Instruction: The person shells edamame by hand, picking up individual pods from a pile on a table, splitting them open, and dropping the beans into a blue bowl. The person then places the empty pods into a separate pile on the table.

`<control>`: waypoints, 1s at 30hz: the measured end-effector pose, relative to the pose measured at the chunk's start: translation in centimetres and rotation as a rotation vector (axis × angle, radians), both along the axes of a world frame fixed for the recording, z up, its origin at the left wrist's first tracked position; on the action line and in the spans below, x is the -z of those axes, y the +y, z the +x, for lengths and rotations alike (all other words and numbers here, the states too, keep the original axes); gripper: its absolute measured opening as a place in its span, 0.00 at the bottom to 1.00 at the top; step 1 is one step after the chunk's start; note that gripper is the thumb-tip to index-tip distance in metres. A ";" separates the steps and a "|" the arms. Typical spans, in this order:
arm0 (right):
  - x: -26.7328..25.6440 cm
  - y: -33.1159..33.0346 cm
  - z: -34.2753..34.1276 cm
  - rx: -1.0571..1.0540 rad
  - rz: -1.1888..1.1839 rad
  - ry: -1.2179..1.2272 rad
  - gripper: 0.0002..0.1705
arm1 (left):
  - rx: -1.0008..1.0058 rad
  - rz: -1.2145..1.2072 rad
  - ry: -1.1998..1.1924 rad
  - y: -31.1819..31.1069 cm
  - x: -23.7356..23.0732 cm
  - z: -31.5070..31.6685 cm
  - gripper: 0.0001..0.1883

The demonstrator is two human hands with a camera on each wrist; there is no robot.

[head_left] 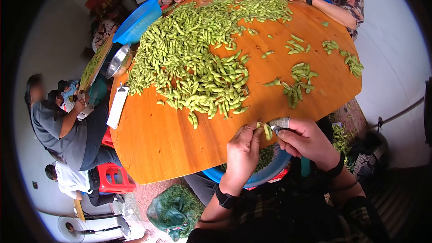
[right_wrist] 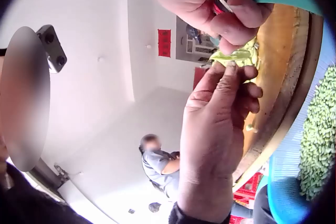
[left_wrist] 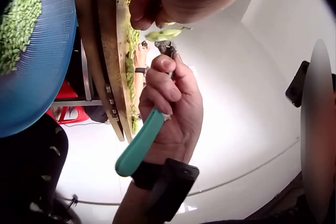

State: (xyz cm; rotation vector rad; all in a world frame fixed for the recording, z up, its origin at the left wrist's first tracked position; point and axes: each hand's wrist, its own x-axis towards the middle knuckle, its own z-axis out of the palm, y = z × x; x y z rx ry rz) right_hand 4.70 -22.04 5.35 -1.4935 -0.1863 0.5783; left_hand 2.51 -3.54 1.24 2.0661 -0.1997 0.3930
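Note:
At the near table edge, my left hand (head_left: pixel 243 150) pinches a green soybean pod (head_left: pixel 268 132) between thumb and fingertips. My right hand (head_left: pixel 310 141) is right beside it, with a grey wrapping (head_left: pixel 280 122) round its index finger. Curled fingers of that hand grip a tool with a teal handle (left_wrist: pixel 140 142); its working end is mostly hidden by the fingers. In the left wrist view the pod (left_wrist: pixel 163 35) lies between the two hands, close to the wrapped fingertip. Below the hands, a blue basin (left_wrist: pixel 58 71) holds many shelled green beans (left_wrist: pixel 22 24).
A large heap of pods (head_left: pixel 189 49) covers the left and far parts of the wooden table (head_left: pixel 166 148), with small piles (head_left: pixel 299 81) at the right. A clipboard (head_left: pixel 118 107), a metal bowl (head_left: pixel 119 60) and blue basins (head_left: pixel 137 20) line the left side. Other people sit across the table.

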 end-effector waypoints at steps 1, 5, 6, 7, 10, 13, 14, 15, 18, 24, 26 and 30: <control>0.0 0.0 0.0 0.018 0.004 0.011 0.09 | -0.016 -0.039 0.069 0.1 0.1 -0.2 0.10; 0.2 1.5 -0.5 0.150 -0.109 -0.192 0.09 | 0.002 0.029 0.015 0.6 0.3 -0.4 0.16; 0.5 2.1 -0.7 0.190 -0.119 -0.487 0.10 | 0.019 -0.007 0.087 0.5 -1.0 -0.8 0.21; 0.8 2.4 -0.8 0.229 -0.127 -0.781 0.11 | 0.036 -0.043 0.160 0.4 -1.7 -1.0 0.26; 1.6 2.2 -0.4 0.059 -0.217 -0.662 0.10 | 0.081 -0.268 0.131 0.7 -0.4 -1.3 0.22; 1.5 2.6 -0.3 -0.017 -0.154 -0.683 0.09 | 0.133 -0.475 0.143 1.1 -0.5 -1.4 0.12; 1.5 2.7 -0.3 0.000 -0.133 -0.670 0.09 | 0.127 -0.630 0.205 0.8 -1.0 -1.4 0.12; 1.5 2.7 -0.3 0.019 -0.111 -0.659 0.10 | 0.122 -0.784 0.266 0.6 -1.4 -1.3 0.11; 0.9 2.5 -0.7 0.004 -0.146 -0.576 0.11 | 0.097 -0.800 0.286 1.5 -1.5 -1.3 0.11; -0.3 3.3 -1.0 0.014 -0.087 -0.415 0.10 | 0.009 -0.435 0.051 2.5 -1.0 -0.8 0.12; -0.1 3.8 -0.9 -0.023 -0.065 -0.408 0.10 | -0.029 -0.387 0.136 2.2 -1.1 -1.4 0.13; 0.6 4.3 -1.0 -0.020 -0.112 -0.344 0.06 | -0.051 0.066 0.013 2.4 -1.7 -1.9 0.17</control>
